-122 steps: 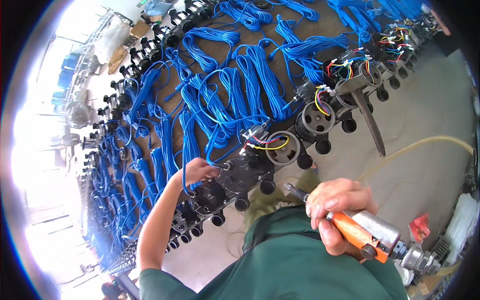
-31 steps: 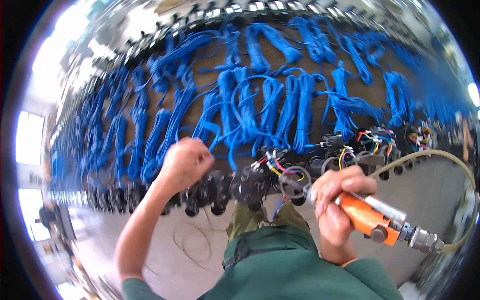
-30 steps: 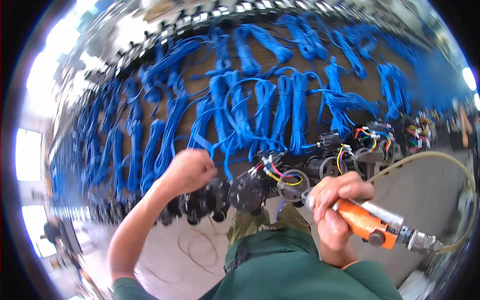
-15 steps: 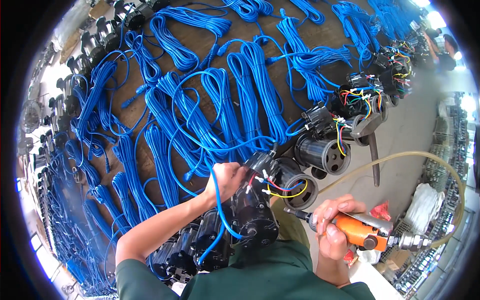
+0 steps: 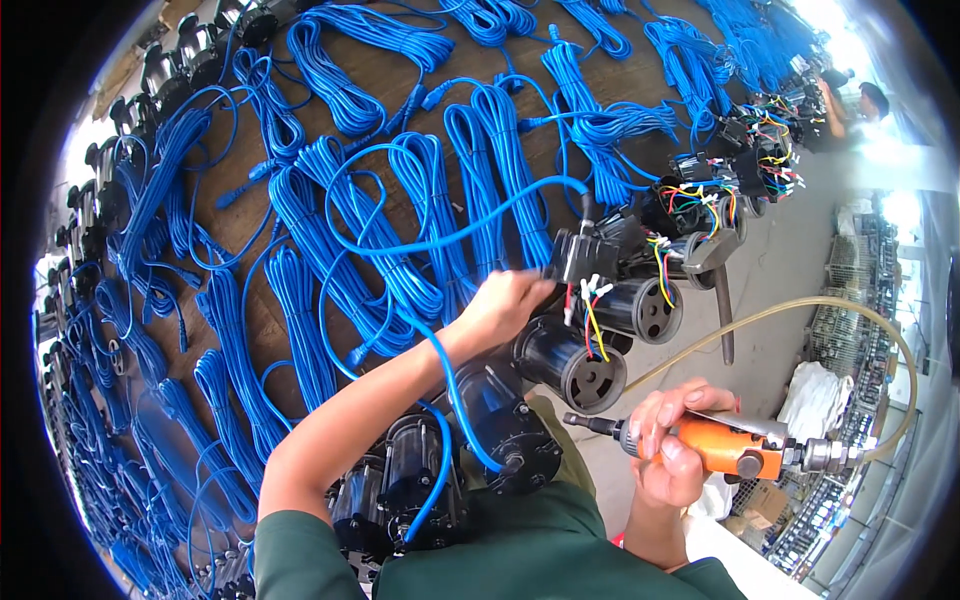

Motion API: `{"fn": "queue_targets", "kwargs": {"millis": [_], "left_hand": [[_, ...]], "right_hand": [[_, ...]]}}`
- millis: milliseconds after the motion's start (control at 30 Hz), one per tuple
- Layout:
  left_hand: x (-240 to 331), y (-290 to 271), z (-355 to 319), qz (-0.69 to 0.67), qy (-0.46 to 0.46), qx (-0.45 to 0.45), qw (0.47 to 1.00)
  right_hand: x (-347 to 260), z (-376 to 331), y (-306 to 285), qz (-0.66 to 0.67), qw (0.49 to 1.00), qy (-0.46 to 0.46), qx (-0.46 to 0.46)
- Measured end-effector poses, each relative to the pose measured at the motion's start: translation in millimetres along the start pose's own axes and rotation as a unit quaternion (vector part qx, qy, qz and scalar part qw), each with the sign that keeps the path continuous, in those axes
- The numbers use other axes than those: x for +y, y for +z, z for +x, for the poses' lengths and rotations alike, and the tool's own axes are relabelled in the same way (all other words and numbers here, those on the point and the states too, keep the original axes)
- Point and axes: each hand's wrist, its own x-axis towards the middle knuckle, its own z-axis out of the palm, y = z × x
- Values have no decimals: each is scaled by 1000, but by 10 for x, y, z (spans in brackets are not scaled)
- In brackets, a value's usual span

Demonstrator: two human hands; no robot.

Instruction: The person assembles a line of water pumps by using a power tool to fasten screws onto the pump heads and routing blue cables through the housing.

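Left hand [image 5: 505,305] now higher, fingers pinching one black box [image 5: 580,255]; right hand [image 5: 670,440] fingers around one orange driver [image 5: 720,447].

Surface [image 5: 400,75] – brown wood, matt, worn; blue cables [image 5: 420,215] – smooth glossy plastic sheath; motor housings [image 5: 505,425] – black, semi-gloss metal; screwdriver [image 5: 725,450] – orange plastic body, bare metal tip; hose [image 5: 800,305] – translucent yellowish plastic; shirt [image 5: 500,555] – green matt cloth

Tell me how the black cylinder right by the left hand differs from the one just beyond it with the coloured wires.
The nearer black motor lies below and left of the farther black motor, closer to the left hand. The nearer one's round end face looks larger. Red, yellow and white wires hang directly before the farther one, only brushing the nearer one's top. Both lie on their sides, end faces toward the orange air screwdriver.
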Motion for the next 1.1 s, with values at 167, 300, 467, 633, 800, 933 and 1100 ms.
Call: {"fn": "queue_targets", "kwargs": {"millis": [167,300,467,633,800,933,1100], "left_hand": [[166,-357,-609,187,71,-230,952],[-31,-362,-785,168,65,-330,927],[-3,-292,-685,127,112,-334,927],[-12,-304,-683,118,85,-372,917],[35,-337,-674,144,119,-368,911],[7,-304,-701,188,144,-371,898],[-12,-294,-696,205,180,-363,891]], "right_hand": [[-130,-88,-167,17,999,20,38],[-116,-99,-132,18,999,33,38],[-102,-115,-85,38,998,45,26],[-32,-68,40,23,998,17,-47],[169,-44,200,35,995,9,-94],[265,-53,270,-78,982,-12,-174],[207,-44,331,-142,957,-63,-244]]}}
